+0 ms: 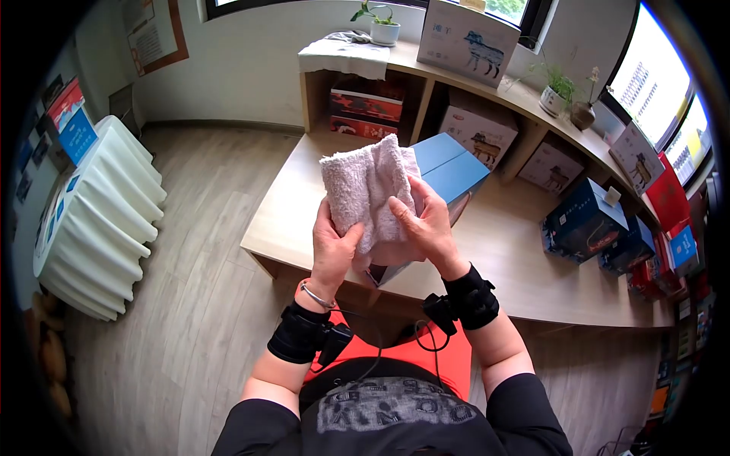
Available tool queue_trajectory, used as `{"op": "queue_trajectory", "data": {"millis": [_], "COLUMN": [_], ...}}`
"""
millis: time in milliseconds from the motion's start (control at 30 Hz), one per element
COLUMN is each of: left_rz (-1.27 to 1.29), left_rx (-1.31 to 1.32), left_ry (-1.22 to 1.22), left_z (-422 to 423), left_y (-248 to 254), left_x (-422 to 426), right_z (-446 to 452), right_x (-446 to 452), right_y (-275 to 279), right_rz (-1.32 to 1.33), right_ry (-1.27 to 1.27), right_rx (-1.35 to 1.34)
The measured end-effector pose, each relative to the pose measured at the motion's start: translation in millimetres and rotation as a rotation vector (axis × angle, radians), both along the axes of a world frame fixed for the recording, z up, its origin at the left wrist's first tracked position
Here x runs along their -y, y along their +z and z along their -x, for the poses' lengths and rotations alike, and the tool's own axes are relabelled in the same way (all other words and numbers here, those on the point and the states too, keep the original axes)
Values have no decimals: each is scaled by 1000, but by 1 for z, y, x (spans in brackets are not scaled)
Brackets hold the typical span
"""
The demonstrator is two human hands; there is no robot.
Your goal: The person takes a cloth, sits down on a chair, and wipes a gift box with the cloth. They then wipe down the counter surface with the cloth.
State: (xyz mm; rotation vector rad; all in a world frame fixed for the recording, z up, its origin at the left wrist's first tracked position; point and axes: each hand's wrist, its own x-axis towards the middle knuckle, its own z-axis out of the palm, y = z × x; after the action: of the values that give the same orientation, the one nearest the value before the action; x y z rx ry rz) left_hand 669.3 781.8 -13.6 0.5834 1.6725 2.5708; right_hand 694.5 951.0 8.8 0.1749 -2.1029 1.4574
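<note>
A pale pinkish cloth point(351, 182), folded and fluffy like a towel, is held up in front of me between both hands. My left hand point(333, 247) grips its lower left part, thumb across the front. On the right side, my right hand point(428, 226) pinches the cloth with the thumb in front and the fingers behind. Just behind the cloth stands a blue box point(450, 161) on the wooden counter point(277, 220); the cloth and my hands hide part of it. Black straps with small devices wrap both wrists.
Dark blue boxes point(584, 220) stand on the counter at the right. Shelf compartments behind hold red boxes point(366, 102) and white boxes point(480, 128). Along the top shelf are a potted plant point(385, 32), a grey cloth and a large white box point(468, 42). A round table with white cloth point(114, 220) is at left.
</note>
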Motion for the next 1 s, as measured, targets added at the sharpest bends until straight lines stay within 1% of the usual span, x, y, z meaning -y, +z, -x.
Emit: {"op": "queue_trajectory", "data": {"millis": [33,133,167,267,300,400,467,500,533,600,633,733,800,867,933,1000], "left_rz": [20,-52,-41,-47,25,241,389,590,513,358,211,134,-30,-168,-266,-297], "left_rx": [0,58,74,50,-11,-173,-246,-346,-363,-391,-230,-72,30,100,104,97], "left_ry": [-15,-6,1,16,82,290,436,521,418,214,18,7,15,29,56,75], "left_z": [0,10,14,22,22,19,12,11,11,9,-4,-2,3,11,17,30], "left_y": [6,0,-6,-14,-15,-14,-9,-8,-8,-6,15,15,15,18,30,35], "left_x": [3,4,5,4,2,-5,-9,-7,-8,-12,-13,-15,-7,6,18,28], "right_z": [-2,-8,-11,-12,-12,-20,-28,-30,-31,-33,-34,-38,-36,-33,-21,-9], "right_x": [0,-5,-7,-12,-11,-4,3,5,6,15,19,23,17,1,-23,-47], "right_y": [0,4,8,6,5,12,24,26,24,25,24,24,25,28,29,36], "right_rz": [44,166,149,126,123,-14,-151,-220,-311,-379,-324,-185,-71,-35,12,252], "right_ry": [26,107,50,14,0,-66,-88,-98,-98,-41,62,192,210,163,107,104], "right_rx": [27,101,103,61,33,-106,-131,-144,-155,-172,-149,-75,-50,-38,-92,-30]}}
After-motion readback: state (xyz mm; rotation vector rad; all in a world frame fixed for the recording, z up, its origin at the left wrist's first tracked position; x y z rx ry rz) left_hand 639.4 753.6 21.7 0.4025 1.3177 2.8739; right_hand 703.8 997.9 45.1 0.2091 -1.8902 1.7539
